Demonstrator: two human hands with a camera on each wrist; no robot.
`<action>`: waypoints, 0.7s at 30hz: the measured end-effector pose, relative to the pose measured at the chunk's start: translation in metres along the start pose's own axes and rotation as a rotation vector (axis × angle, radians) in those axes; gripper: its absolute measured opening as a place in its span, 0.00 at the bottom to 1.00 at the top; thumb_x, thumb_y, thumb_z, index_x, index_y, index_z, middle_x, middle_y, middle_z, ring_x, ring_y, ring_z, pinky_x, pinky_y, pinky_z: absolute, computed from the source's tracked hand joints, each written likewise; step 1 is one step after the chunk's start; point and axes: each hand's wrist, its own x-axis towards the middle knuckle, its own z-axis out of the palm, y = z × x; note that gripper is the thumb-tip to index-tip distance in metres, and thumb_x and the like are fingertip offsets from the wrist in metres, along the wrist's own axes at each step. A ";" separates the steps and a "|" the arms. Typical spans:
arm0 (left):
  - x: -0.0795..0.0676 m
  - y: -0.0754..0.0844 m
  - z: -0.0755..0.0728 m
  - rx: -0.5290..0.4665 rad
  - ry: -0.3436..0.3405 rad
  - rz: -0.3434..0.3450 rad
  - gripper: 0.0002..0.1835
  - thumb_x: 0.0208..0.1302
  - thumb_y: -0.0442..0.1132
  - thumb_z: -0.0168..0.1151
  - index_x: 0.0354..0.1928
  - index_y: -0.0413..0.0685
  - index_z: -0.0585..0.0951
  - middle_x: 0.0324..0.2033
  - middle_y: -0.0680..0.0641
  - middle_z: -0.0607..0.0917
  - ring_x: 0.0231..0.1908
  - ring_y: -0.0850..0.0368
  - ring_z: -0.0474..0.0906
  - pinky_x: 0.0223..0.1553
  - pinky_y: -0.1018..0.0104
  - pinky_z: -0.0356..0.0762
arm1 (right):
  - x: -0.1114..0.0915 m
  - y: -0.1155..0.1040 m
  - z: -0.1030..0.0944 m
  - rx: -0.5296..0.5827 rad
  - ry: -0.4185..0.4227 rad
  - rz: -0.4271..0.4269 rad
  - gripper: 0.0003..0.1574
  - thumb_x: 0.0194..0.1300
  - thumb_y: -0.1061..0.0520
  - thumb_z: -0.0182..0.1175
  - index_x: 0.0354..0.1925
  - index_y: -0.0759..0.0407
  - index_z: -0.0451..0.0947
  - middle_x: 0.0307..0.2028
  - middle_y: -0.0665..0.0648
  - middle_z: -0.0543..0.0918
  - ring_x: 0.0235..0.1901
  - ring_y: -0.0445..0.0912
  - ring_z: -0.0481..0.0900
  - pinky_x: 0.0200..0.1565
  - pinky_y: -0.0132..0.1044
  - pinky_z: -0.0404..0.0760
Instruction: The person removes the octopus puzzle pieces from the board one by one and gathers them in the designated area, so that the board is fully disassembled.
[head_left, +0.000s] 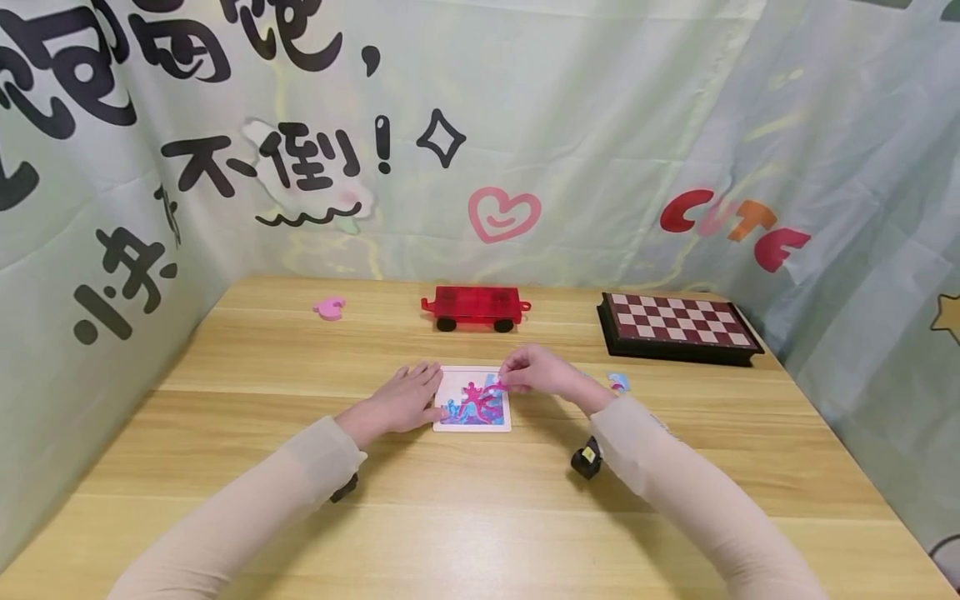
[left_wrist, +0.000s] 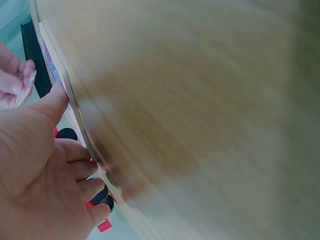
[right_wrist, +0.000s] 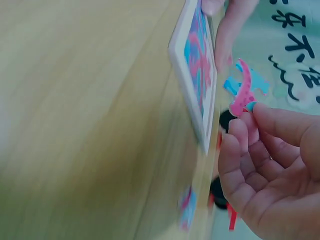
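Observation:
A jigsaw puzzle in a pale, white-rimmed tray [head_left: 472, 428] lies mid-table, partly filled with blue, purple and pink pieces. My left hand [head_left: 408, 398] rests flat at the tray's left side, fingers stretched out and thumb on its lower left corner. Over the tray's upper right, my right hand [head_left: 536, 369] pinches a puzzle piece [right_wrist: 243, 92] between thumb and fingertips. The right wrist view shows this piece as pink with bright blue parts, tilted and raised off the tray. In the left wrist view, the right hand [left_wrist: 12, 77] appears beyond the left thumb.
Behind the tray stands a red toy wagon [head_left: 477, 305] with black wheels. A checkered board [head_left: 678, 325] sits at the back right, and a pink piece [head_left: 330, 308] at the back left. Another puzzle piece [head_left: 618, 382] lies near the right forearm. Fabric hangs behind the table.

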 end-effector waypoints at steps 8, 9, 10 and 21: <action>-0.001 0.000 0.000 0.004 0.004 0.010 0.39 0.66 0.55 0.50 0.68 0.34 0.54 0.68 0.39 0.52 0.68 0.44 0.43 0.64 0.47 0.40 | -0.023 0.026 -0.022 -0.077 0.001 0.007 0.07 0.63 0.64 0.57 0.29 0.65 0.78 0.19 0.51 0.74 0.19 0.41 0.68 0.25 0.33 0.70; -0.002 0.000 0.000 0.004 0.003 0.008 0.39 0.66 0.55 0.50 0.68 0.34 0.54 0.68 0.39 0.52 0.68 0.44 0.43 0.64 0.47 0.40 | -0.026 0.029 -0.024 -0.091 -0.002 0.007 0.07 0.63 0.64 0.57 0.28 0.65 0.79 0.18 0.51 0.74 0.19 0.41 0.68 0.25 0.33 0.70; -0.002 0.000 0.000 0.005 0.004 0.009 0.39 0.66 0.55 0.50 0.68 0.34 0.54 0.68 0.39 0.52 0.68 0.44 0.44 0.64 0.47 0.40 | -0.028 0.031 -0.025 -0.097 -0.006 0.010 0.07 0.63 0.65 0.57 0.28 0.65 0.79 0.18 0.51 0.75 0.19 0.41 0.68 0.24 0.32 0.70; -0.001 0.000 0.000 0.009 0.001 0.012 0.39 0.66 0.55 0.50 0.68 0.33 0.55 0.68 0.39 0.52 0.68 0.44 0.44 0.64 0.47 0.40 | -0.040 0.044 -0.026 -0.157 -0.006 0.060 0.08 0.62 0.65 0.58 0.26 0.64 0.80 0.19 0.52 0.78 0.19 0.40 0.69 0.23 0.31 0.70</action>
